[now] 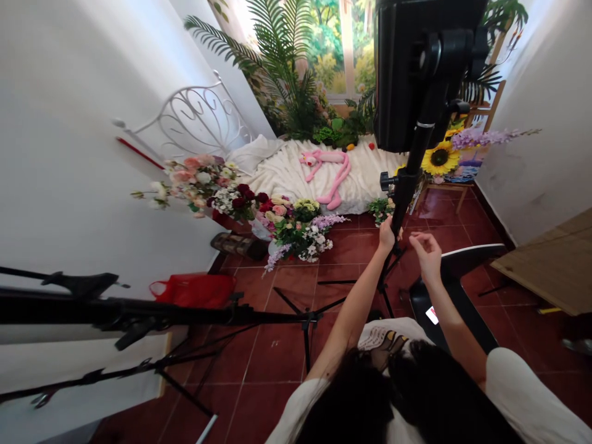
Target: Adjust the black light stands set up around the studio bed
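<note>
A black light stand [404, 196] rises in front of me, with a large black fixture [401, 74] at its top. My left hand [388, 236] is wrapped round the pole, below a side knob [387, 181]. Just right of the pole, my right hand [426, 250] is raised with its fingers bent and apart, holding nothing that I can see. Beyond the stand lies a pink plush toy [329, 159] on a cream-covered bed [272, 169].
Flower bunches [296, 231] stand before the bed. More black stands [259, 317] cross the left side, near a red bag [194, 290]. A black chair [467, 308] holding a phone [431, 315] is at my right. Sunflowers [440, 158] stand behind the pole.
</note>
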`<state>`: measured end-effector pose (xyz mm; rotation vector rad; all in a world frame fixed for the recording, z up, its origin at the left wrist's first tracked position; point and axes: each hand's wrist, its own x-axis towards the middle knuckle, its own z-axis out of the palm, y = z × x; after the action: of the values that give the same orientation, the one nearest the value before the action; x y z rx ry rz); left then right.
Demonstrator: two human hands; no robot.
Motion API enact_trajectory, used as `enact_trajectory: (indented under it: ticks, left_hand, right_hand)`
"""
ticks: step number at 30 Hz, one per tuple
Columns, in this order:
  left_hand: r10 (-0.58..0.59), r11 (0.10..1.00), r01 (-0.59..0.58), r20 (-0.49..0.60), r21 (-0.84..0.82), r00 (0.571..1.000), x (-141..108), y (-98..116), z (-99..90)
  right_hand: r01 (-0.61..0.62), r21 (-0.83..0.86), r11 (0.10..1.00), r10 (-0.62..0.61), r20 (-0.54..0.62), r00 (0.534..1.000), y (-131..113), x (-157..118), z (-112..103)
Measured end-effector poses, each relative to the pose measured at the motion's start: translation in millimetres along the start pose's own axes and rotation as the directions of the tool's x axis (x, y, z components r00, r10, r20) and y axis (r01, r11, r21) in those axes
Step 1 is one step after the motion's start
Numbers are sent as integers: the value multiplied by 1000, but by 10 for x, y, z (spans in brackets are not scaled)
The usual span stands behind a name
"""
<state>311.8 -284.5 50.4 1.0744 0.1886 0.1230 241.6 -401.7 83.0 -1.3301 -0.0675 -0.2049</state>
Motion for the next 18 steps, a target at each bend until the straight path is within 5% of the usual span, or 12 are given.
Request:
enact_trajectory:
  ticks: [7,13,18]
  left_hand:
    - [6,1000,-6,-24,3,1000,1,-12,-1]
    - [-20,1000,20,-22,-9,1000,11,5,-5]
    - [-39,999,38,-40,-22,998,-5,44,-8]
  right_hand:
    - [391,49,919,-392,219,894,-567,736,530]
    - [442,-25,897,-406,347,845,-666,1076,1019]
    - [473,-128,872,-442,212,872,-600,1038,1153]
